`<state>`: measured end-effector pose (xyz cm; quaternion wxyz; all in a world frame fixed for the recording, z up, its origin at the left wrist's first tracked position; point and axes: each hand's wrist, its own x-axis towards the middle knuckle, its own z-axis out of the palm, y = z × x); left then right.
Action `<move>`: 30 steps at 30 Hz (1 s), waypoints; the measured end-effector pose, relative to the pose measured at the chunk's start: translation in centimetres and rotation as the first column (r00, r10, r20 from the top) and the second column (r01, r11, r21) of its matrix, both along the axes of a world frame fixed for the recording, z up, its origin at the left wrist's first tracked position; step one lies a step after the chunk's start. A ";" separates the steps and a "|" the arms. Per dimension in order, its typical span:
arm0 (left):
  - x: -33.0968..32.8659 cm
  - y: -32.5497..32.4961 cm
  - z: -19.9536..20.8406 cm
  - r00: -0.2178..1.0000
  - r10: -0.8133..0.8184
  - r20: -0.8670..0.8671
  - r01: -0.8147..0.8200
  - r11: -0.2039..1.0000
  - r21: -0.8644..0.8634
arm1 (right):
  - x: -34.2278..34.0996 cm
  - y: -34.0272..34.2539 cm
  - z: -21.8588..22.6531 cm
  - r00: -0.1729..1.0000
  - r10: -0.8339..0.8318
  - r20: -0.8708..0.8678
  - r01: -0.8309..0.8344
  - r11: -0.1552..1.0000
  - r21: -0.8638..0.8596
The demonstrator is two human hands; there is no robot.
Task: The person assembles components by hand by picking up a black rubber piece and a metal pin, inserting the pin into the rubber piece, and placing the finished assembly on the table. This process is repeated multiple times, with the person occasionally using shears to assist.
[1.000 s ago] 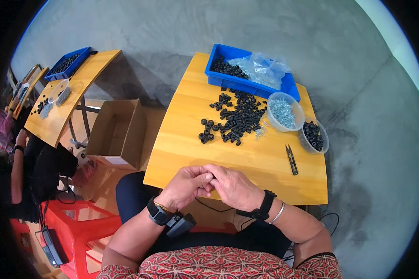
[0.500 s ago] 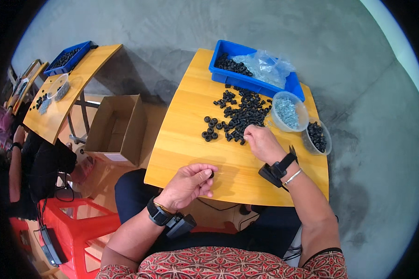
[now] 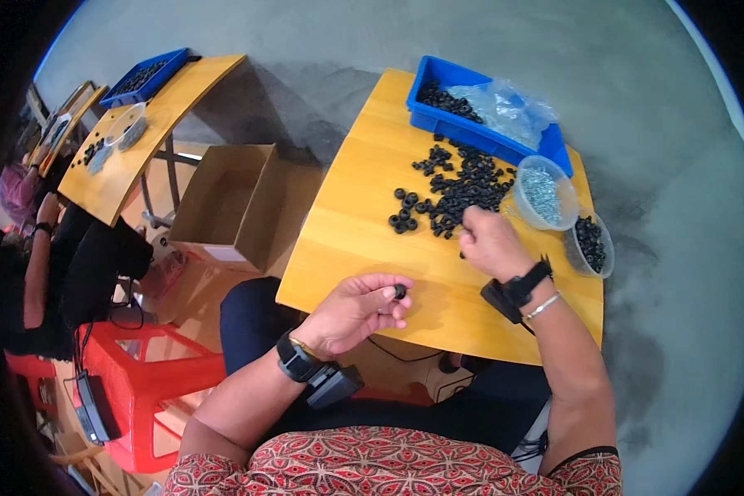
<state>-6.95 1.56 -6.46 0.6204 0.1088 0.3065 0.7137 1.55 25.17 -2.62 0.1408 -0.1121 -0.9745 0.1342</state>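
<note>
Beside the pile [image 3: 476, 178], our curled right grip [image 3: 498, 246]'s hold was unclear; our left grip [image 3: 354, 314] pinched a black part [image 3: 400, 291] slackness might drop.

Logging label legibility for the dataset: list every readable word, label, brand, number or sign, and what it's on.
No readable text in this view.
White label on the cardboard box: too small and blurred to read.
Blue tray on the near table, tub of metal pieces, black part in the left hand: no lettering I can make out.
</note>
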 end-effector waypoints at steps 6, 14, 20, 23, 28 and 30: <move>-0.2 0.0 -0.4 1.000 -0.021 0.017 0.020 0.998 0.064 | 3.7 0.8 1.1 0.991 -0.126 -0.049 0.083 0.851 -0.519; 0.1 0.1 -0.5 0.999 -0.014 0.037 0.012 0.998 0.056 | 8.5 -0.7 1.4 0.973 -0.223 0.054 0.137 0.379 -0.915; 0.0 0.1 0.1 1.000 -0.031 0.002 0.031 0.999 0.021 | 9.4 -0.5 0.1 0.975 -0.203 0.091 0.156 0.332 -0.930; -0.3 -0.2 0.3 1.000 -0.007 -0.003 0.007 0.998 0.057 | 9.3 0.4 0.5 0.960 -0.275 0.050 0.097 0.160 -0.982; -0.3 0.4 0.3 0.999 -0.025 0.038 0.024 0.999 0.031 | 9.1 3.0 -0.7 0.965 -0.260 0.042 0.083 0.148 -0.985; -0.1 0.3 0.2 0.999 -0.041 0.024 0.040 0.999 0.034 | 8.3 3.3 0.1 0.949 -0.288 0.127 0.203 0.252 -0.946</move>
